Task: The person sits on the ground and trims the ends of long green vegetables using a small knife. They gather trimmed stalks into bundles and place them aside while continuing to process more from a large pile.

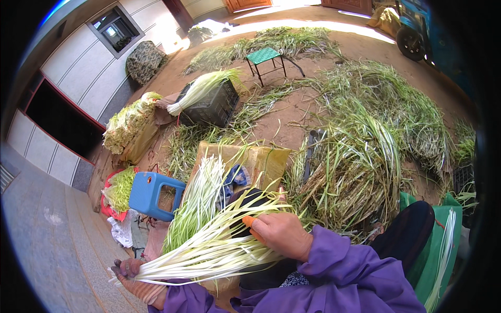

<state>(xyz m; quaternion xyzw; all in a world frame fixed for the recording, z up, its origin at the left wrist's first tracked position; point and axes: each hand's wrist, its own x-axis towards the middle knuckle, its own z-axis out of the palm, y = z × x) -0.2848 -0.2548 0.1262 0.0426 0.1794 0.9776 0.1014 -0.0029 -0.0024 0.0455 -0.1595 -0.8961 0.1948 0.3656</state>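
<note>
A long bunch of pale stalks with yellow-green leaves (211, 256) lies across my lap. My left hand (135, 276), in a worn striped covering, grips its white ends. At the leafy part is my right hand (280, 234), with orange covers on the thumb and a finger; leaves pass beside and beneath it, and whether it grips any is unclear. Beyond the bunch, more white-and-green stalks (199, 195) rest on a yellow woven sack (270, 162). To my right a few slim white stalks (444, 254) lie on green sheeting (420, 270).
A blue plastic stool (146, 195) stands at left, near a red bag of leaves (119, 191). A black crate (213, 103) carries a tied bunch (203, 88). Untrimmed-looking stalks (352, 172) are heaped at right. A green-topped stool (263, 56) stands farther off.
</note>
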